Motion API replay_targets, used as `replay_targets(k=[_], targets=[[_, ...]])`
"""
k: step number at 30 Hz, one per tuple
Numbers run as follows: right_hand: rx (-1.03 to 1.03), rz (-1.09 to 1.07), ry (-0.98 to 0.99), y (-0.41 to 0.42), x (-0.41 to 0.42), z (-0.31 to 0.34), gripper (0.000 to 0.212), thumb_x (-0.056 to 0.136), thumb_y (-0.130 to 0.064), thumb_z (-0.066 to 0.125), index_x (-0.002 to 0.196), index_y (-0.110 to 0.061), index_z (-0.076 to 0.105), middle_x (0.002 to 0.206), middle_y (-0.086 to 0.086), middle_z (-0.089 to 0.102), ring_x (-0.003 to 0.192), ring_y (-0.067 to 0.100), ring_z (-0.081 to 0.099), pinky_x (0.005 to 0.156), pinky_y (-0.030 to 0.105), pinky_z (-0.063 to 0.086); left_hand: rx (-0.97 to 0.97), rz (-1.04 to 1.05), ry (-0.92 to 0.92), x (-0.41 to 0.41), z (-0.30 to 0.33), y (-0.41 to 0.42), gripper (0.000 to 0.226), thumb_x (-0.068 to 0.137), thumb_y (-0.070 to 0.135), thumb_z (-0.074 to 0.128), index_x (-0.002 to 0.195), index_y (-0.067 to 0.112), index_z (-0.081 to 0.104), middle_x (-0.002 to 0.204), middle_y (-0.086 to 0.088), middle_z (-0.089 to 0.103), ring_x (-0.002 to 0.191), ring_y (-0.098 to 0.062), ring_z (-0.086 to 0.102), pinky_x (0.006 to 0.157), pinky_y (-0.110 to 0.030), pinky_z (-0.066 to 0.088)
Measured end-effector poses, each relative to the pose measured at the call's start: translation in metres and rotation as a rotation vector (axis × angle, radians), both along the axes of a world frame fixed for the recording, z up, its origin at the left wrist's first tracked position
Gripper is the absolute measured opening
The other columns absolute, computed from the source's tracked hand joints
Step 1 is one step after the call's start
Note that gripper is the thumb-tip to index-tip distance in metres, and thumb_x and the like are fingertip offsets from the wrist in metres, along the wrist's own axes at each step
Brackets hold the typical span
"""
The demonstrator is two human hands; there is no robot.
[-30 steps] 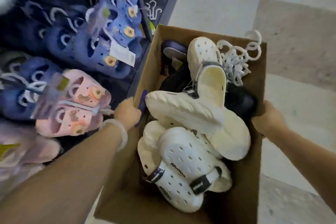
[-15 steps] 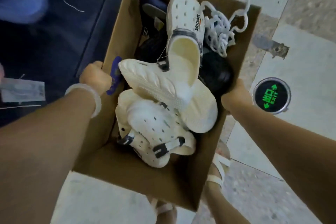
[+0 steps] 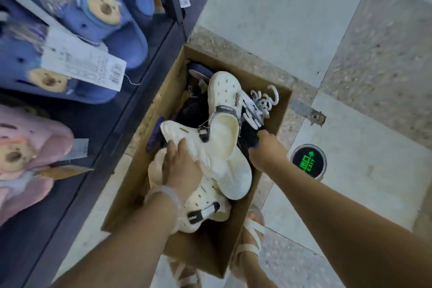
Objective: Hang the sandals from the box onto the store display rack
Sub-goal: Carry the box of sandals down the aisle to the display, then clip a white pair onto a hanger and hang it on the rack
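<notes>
I see my left hand (image 3: 181, 166) resting flat, fingers relaxed, on two cream sandals (image 3: 210, 154) inside the cardboard box (image 3: 149, 170), while my right hand (image 3: 268, 151), at three o'clock, grips dark footwear (image 3: 249, 135).

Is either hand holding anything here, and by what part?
The left hand rests on a cream ribbed foam sandal, at mid-sole. The right hand reaches among dark footwear; its grip cannot be told.

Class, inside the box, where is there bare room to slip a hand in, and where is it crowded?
Bare cardboard shows at the box's near end, below the strapped white clog. The middle and far end are packed with sandals and hangers.
</notes>
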State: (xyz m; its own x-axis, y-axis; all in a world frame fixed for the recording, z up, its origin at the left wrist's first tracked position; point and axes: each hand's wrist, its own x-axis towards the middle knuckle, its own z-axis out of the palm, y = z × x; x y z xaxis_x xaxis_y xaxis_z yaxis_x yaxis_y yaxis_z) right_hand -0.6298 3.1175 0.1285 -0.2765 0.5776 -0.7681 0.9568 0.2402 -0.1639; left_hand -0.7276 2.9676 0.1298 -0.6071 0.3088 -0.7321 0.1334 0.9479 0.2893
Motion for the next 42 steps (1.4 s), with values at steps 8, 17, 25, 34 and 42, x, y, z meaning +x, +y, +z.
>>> replay_targets(k=[8, 17, 25, 34, 42], targets=[[-0.051, 0.179, -0.028, 0.026, -0.017, 0.017, 0.038, 0.090, -0.021, 0.053, 0.125, -0.011, 0.039, 0.129, 0.011, 0.045, 0.114, 0.031, 0.050, 0.085, 0.035, 0.042, -0.051, 0.153, -0.146, 0.023, 0.029, 0.006, 0.055, 0.095, 0.024, 0.046, 0.144, 0.019, 0.020, 0.156, -0.005, 0.008, 0.143, -0.023, 0.017, 0.108, -0.034, 0.028], [-0.159, 0.408, -0.066, 0.053, -0.006, 0.004, 0.038, 0.091, -0.016, 0.050, 0.127, -0.011, 0.039, 0.130, 0.010, 0.044, 0.118, 0.029, 0.046, 0.093, 0.036, 0.040, -0.082, 0.455, -0.136, 0.035, 0.016, 0.032, 0.053, 0.093, 0.021, 0.049, 0.143, 0.016, 0.030, 0.153, -0.009, 0.020, 0.141, -0.025, 0.021, 0.106, -0.039, 0.032], [-0.134, 0.429, -0.035, 0.059, -0.024, -0.023, 0.064, 0.090, -0.024, 0.057, 0.144, -0.013, 0.023, 0.142, 0.012, 0.039, 0.129, 0.030, 0.041, 0.102, 0.037, 0.038, -0.001, 0.502, -0.113, 0.042, -0.004, 0.050, 0.059, 0.093, 0.026, 0.050, 0.145, 0.018, 0.022, 0.156, -0.009, 0.011, 0.143, -0.026, 0.016, 0.111, -0.039, 0.027], [-0.005, 0.306, 0.146, 0.051, -0.026, -0.059, 0.028, 0.099, -0.027, 0.038, 0.098, -0.007, 0.057, 0.098, 0.016, 0.061, 0.087, 0.029, 0.057, 0.065, 0.030, 0.042, -0.033, 0.474, -0.103, 0.044, -0.045, 0.047, 0.105, 0.077, 0.046, 0.068, 0.145, 0.037, -0.012, 0.157, -0.012, 0.001, 0.140, -0.035, 0.020, 0.105, -0.044, 0.035], [-0.047, 0.155, 0.704, 0.070, -0.007, -0.008, 0.045, 0.089, -0.045, 0.047, 0.073, -0.004, 0.055, 0.060, 0.017, 0.049, 0.056, 0.021, 0.042, 0.051, 0.033, 0.036, -0.006, 1.050, -0.091, 0.042, -0.052, 0.027, 0.092, 0.078, 0.009, 0.062, 0.146, 0.023, 0.002, 0.136, -0.016, 0.043, 0.116, -0.039, 0.050, 0.093, -0.042, 0.045]])
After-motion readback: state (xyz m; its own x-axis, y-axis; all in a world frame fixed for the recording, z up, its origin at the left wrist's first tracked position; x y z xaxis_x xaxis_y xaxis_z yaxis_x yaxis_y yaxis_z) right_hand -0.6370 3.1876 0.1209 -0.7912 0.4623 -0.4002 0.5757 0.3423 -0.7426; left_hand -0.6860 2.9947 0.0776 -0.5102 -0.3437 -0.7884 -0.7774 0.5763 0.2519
